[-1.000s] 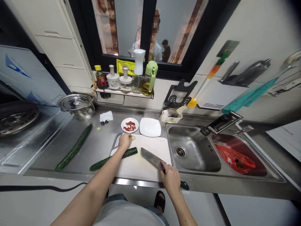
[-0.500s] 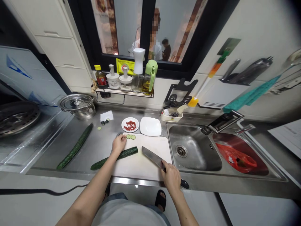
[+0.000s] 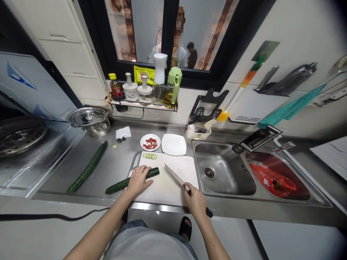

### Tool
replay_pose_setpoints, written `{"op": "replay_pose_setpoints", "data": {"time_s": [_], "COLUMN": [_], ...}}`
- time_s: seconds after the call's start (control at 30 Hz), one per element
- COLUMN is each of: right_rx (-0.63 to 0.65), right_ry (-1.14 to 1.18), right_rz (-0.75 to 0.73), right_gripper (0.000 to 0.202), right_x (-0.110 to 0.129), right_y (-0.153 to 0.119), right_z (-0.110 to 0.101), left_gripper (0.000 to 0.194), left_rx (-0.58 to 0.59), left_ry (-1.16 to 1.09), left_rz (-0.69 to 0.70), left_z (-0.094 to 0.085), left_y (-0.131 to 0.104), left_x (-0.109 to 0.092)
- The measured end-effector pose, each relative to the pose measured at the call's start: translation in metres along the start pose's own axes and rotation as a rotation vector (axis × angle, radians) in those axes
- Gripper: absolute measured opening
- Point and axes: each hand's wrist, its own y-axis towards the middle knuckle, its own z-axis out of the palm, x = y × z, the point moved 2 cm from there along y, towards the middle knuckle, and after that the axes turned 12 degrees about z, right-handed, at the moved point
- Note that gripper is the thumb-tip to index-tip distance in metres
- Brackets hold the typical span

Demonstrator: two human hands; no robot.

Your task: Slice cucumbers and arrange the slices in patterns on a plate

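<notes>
My left hand lies over the cut cucumber, fingers across its top and thumb along the near side. The cucumber's cut end points right on the white cutting board, while its other end reaches past the board's left side. My right hand grips a kitchen knife by its black handle, the blade angled to the far left, apart from the cucumber. Several cucumber slices overlap in a row at the board's far left corner.
A whole cucumber lies to the left. Behind the board stand a plate of chopped red pieces and a white square plate. The sink is on the right; a lidded pot stands at the back left.
My left hand has moved from the slices back toward me and onto the cucumber. The knife in my right hand has turned a little, its blade now more edge-on.
</notes>
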Motion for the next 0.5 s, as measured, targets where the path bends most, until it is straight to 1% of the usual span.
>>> {"op": "replay_pose_setpoints", "data": {"time_s": [0.1, 0.2, 0.37, 0.5], "right_rx": [0.033, 0.048, 0.072, 0.088], "right_ry": [0.067, 0.111, 0.103, 0.090], "right_rz": [0.030, 0.040, 0.030, 0.028], "right_gripper": [0.037, 0.037, 0.037, 0.036], "right_x": [0.001, 0.001, 0.004, 0.008], "right_y": [0.000, 0.001, 0.000, -0.001], "right_z": [-0.001, 0.001, 0.006, 0.008], "left_gripper": [0.039, 0.036, 0.036, 0.041], "left_rx": [0.049, 0.065, 0.063, 0.101], "left_ry": [0.047, 0.030, -0.108, -0.236], "left_rz": [-0.024, -0.010, -0.014, -0.053], "left_z": [0.001, 0.002, -0.001, -0.004], "left_y": [-0.001, 0.000, 0.002, 0.005], "left_x": [0.003, 0.008, 0.017, 0.025]}}
